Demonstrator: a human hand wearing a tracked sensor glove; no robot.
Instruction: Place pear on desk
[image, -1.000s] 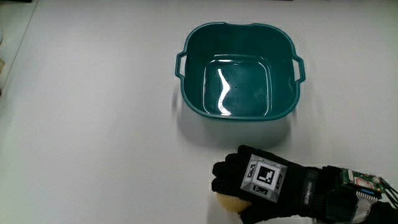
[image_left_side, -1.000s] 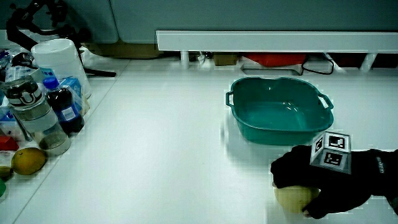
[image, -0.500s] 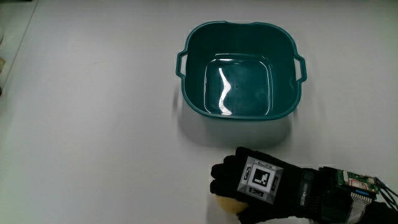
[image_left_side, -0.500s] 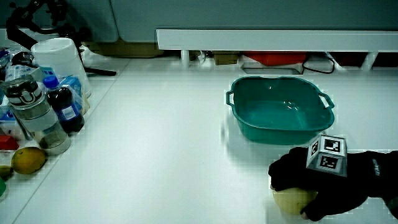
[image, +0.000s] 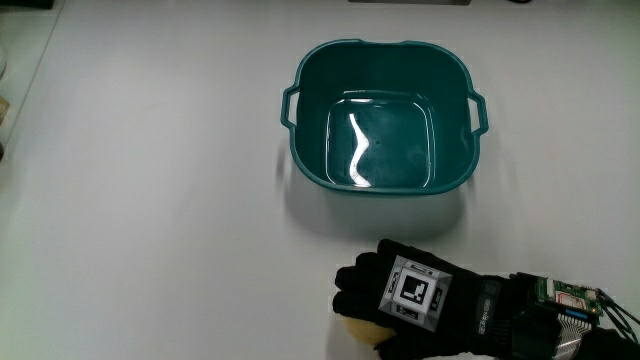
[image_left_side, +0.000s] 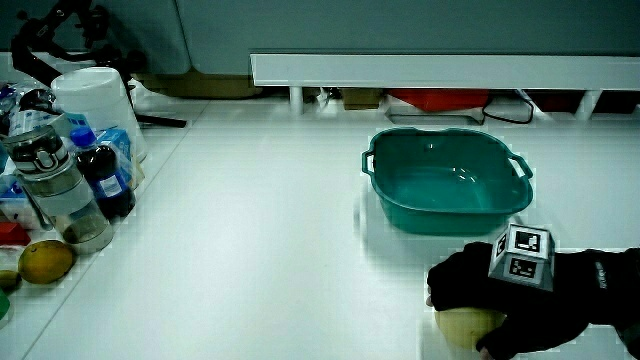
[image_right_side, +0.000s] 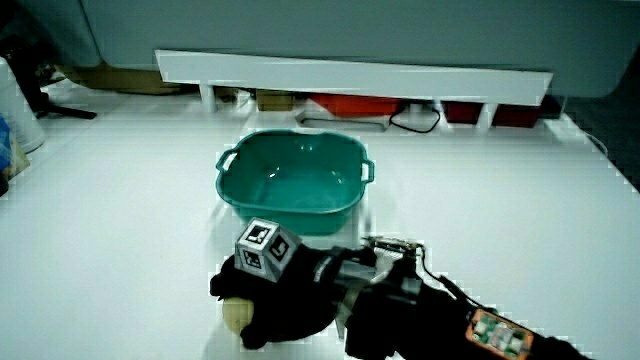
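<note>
The gloved hand (image: 395, 300) rests low over the white table (image: 150, 200), nearer to the person than the teal tub (image: 383, 115). Its fingers curl over a pale yellow pear (image: 358, 331), of which only a small part shows under the glove. In both side views the pear (image_left_side: 464, 325) (image_right_side: 236, 313) sits against the tabletop with the hand (image_left_side: 490, 300) (image_right_side: 270, 290) cupped on it. The patterned cube (image_left_side: 522, 256) stands on the back of the hand. The tub holds nothing.
Bottles (image_left_side: 60, 195) and a white container (image_left_side: 95, 100) crowd one table edge in a side view, with a yellowish fruit (image_left_side: 45, 261) beside them. A low white partition (image_left_side: 440, 68) runs along the table's farthest edge. Cables and electronics trail on the forearm (image_right_side: 440, 310).
The hand with the pear has drifted slightly toward the person and lower, down to the tabletop. The tub has not moved.
</note>
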